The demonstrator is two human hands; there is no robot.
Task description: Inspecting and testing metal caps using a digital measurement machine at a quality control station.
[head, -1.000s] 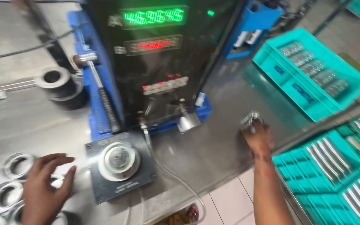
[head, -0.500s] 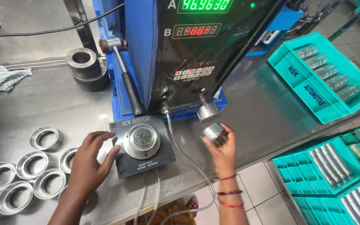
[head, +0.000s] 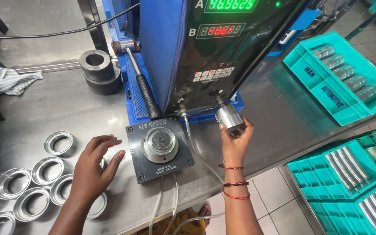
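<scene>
My right hand (head: 236, 143) grips a short silver metal cylinder (head: 229, 118), held up against a fitting at the foot of the tall black instrument (head: 222, 65) with green and red number displays. My left hand (head: 93, 167) is open with fingers spread, just left of the dark square gauge plate (head: 141, 167). It hovers over shiny metal rings (head: 49, 170) lying on the steel table (head: 66, 109). The round post (head: 160, 143) in the middle of the plate is uncovered. Clear hoses (head: 192, 143) run from the instrument past the plate.
A hammer (head: 138, 82) lies on the blue base left of the instrument. Heavy dark steel rings (head: 97, 69) and a striped cloth (head: 9, 80) sit at the back left. Teal trays of metal cylinders stand at the right (head: 340, 78) and lower right (head: 349, 174).
My left hand has drawn back from the gauge plate to the left, over the rings. My right hand has lifted the cylinder up to the instrument's fitting.
</scene>
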